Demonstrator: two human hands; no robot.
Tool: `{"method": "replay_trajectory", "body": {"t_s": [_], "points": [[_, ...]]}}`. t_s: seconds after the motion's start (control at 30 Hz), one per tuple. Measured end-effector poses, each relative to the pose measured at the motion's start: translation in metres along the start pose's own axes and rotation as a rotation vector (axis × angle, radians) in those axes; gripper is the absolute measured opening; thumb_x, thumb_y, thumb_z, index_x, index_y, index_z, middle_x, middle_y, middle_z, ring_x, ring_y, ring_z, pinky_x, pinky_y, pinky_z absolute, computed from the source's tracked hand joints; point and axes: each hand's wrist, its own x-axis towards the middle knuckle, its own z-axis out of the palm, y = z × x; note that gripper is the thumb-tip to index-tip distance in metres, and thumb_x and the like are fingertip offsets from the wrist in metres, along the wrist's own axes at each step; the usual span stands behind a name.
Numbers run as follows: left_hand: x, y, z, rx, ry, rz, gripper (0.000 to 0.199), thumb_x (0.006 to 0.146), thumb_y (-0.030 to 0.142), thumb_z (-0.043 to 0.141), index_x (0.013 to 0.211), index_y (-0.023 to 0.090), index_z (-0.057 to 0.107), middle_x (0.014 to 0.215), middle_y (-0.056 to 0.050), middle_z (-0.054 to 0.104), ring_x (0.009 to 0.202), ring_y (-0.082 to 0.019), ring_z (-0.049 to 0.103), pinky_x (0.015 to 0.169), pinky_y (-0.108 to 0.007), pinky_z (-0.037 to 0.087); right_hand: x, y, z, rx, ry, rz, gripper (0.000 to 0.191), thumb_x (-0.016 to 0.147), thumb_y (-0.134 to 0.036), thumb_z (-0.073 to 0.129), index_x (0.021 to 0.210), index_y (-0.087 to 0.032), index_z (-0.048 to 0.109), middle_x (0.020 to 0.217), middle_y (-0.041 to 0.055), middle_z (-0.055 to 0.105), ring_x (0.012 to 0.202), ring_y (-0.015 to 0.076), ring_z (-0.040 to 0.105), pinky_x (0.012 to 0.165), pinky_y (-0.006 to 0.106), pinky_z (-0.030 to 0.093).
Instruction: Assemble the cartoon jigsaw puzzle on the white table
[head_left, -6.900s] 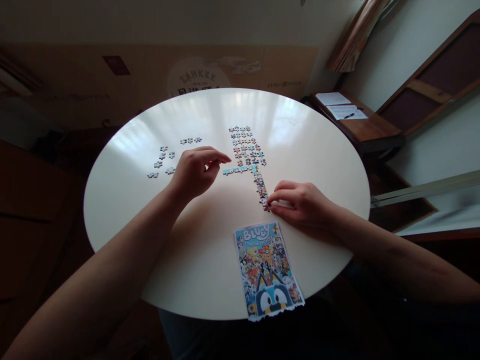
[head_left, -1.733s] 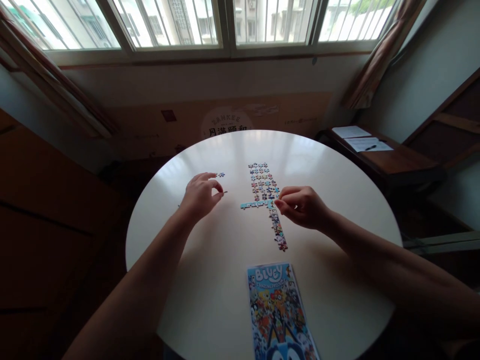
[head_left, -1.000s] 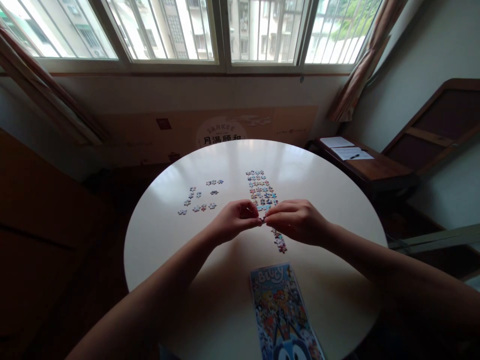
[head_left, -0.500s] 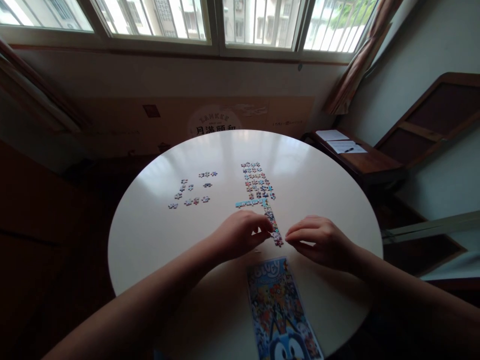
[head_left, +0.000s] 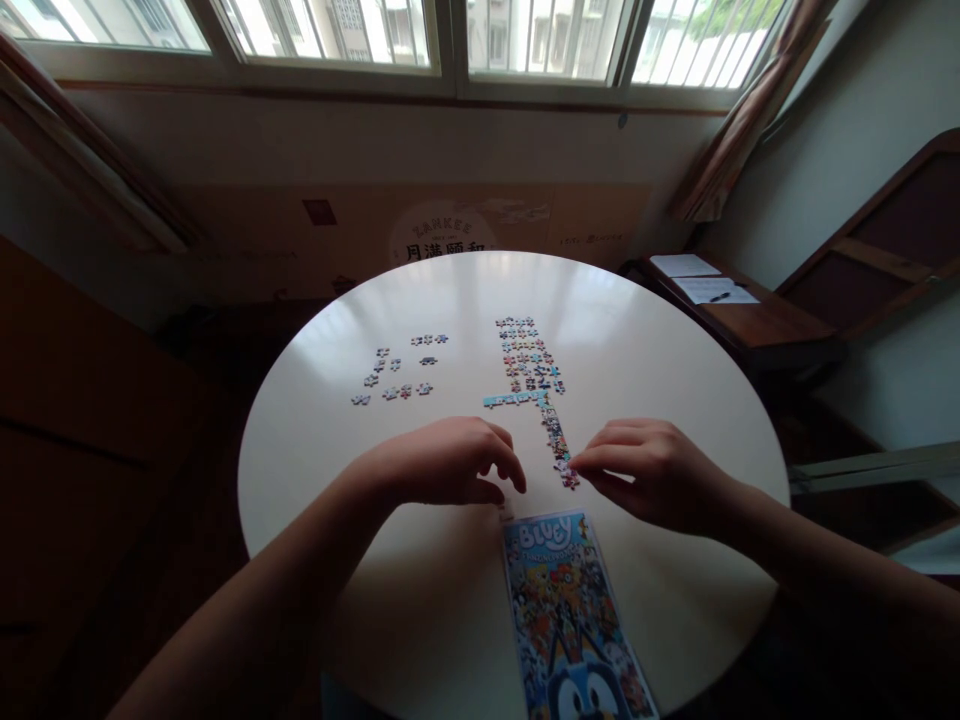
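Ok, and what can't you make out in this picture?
All in the head view:
Bluey sheet: its bottom is cut off by the lower edge.
Small piece by the left hand: too small to tell whether the thumb touches it.
Round label: lower part hidden behind the table.
Papers: writing too small to read.

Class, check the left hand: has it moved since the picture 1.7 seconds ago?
Yes. Judged against the joined puzzle strip, the left hand has moved rightward and nearer the camera.
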Motion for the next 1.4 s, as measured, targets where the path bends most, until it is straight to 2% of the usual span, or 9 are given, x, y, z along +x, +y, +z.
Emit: {"method": "replay_trajectory", "body": {"t_s": [0.2,0.27,0.4,0.5,0.7,0.8,1.1,1.27,1.4], "points": [[0.005,0.006,0.009,0.019,-0.030,0.000,0.022,0.076,0.008,0.068,0.083,0.026,0.079,0.084,0.000,0.070,0.066,-0.011,0.062,0.061,-0.022,0.043,0.008,0.027,0.007,0.109,0.291,0.177,0.011,0.089,-0.019,0.066,0.097,-0.021,0.074,0.078,0.0017,0.074,0.056,0.0109,0.058,0.052,0.026,0.050],[0.006,0.006,0.010,0.033,-0.027,-0.014,0.018,0.076,0.009,0.069,0.080,0.024,0.077,0.083,0.001,0.069,0.065,-0.011,0.061,0.059,-0.022,0.042,0.004,0.033,0.014,0.144,0.328,0.212,0.011,0.089,-0.019,0.067,0.096,-0.021,0.075,0.079,0.0020,0.075,0.053,0.0097,0.056,0.048,0.025,0.047],[0.009,0.002,0.011,0.031,0.007,-0.053,0.014,0.072,0.007,0.070,0.073,0.021,0.072,0.075,0.003,0.068,0.063,-0.010,0.059,0.059,-0.021,0.042,-0.003,0.036,0.021,0.172,0.314,0.250,0.012,0.088,-0.018,0.068,0.096,-0.020,0.075,0.079,0.0023,0.076,0.052,0.0092,0.056,0.047,0.024,0.046],[0.015,-0.003,0.014,-0.018,0.079,-0.055,0.016,0.076,0.004,0.065,0.076,0.020,0.070,0.074,0.003,0.069,0.065,-0.009,0.060,0.062,-0.021,0.044,-0.004,0.033,0.019,0.202,0.284,0.222,0.012,0.088,-0.017,0.067,0.097,-0.019,0.075,0.078,0.0019,0.075,0.051,0.0081,0.054,0.048,0.023,0.046],[0.028,-0.002,0.033,0.094,0.472,0.041,0.011,0.090,0.018,0.061,0.083,0.020,0.069,0.080,0.000,0.071,0.069,-0.011,0.063,0.064,-0.022,0.047,0.002,0.025,0.019,0.335,0.131,0.111,0.012,0.089,-0.017,0.068,0.099,-0.019,0.073,0.084,0.0040,0.075,0.069,0.0121,0.066,0.057,0.024,0.052],[0.031,0.003,0.041,0.227,0.567,0.076,0.018,0.095,0.022,0.056,0.082,0.020,0.068,0.080,-0.001,0.072,0.071,-0.012,0.065,0.063,-0.023,0.048,0.001,0.025,0.022,0.373,0.111,0.108,0.010,0.088,-0.021,0.071,0.098,-0.019,0.073,0.090,0.0057,0.076,0.075,0.0137,0.069,0.059,0.024,0.053],[0.037,0.008,0.046,0.603,0.652,0.244,0.023,0.098,0.023,0.052,0.081,0.019,0.067,0.078,0.000,0.071,0.070,-0.013,0.063,0.059,-0.024,0.047,0.000,0.026,0.022,0.340,0.150,0.103,0.008,0.087,-0.025,0.073,0.090,-0.018,0.075,0.085,0.0055,0.077,0.069,0.0137,0.069,0.059,0.024,0.053],[0.036,0.012,0.046,0.692,0.662,0.323,0.019,0.097,0.021,0.053,0.082,0.019,0.066,0.081,0.000,0.072,0.068,-0.012,0.061,0.057,-0.024,0.045,0.001,0.012,0.013,0.396,0.093,0.225,0.008,0.083,-0.020,0.074,0.090,-0.019,0.076,0.078,0.0027,0.077,0.065,0.0126,0.068,0.053,0.021,0.050],[0.036,0.020,0.045,0.672,0.603,0.358,0.020,0.098,0.026,0.053,0.085,0.020,0.066,0.084,-0.001,0.072,0.070,-0.012,0.061,0.059,-0.025,0.046,-0.005,0.000,0.002,0.333,0.070,0.274,0.006,0.083,-0.018,0.073,0.088,-0.019,0.077,0.076,0.0005,0.076,0.060,0.0101,0.064,0.053,0.020,0.048]]}}
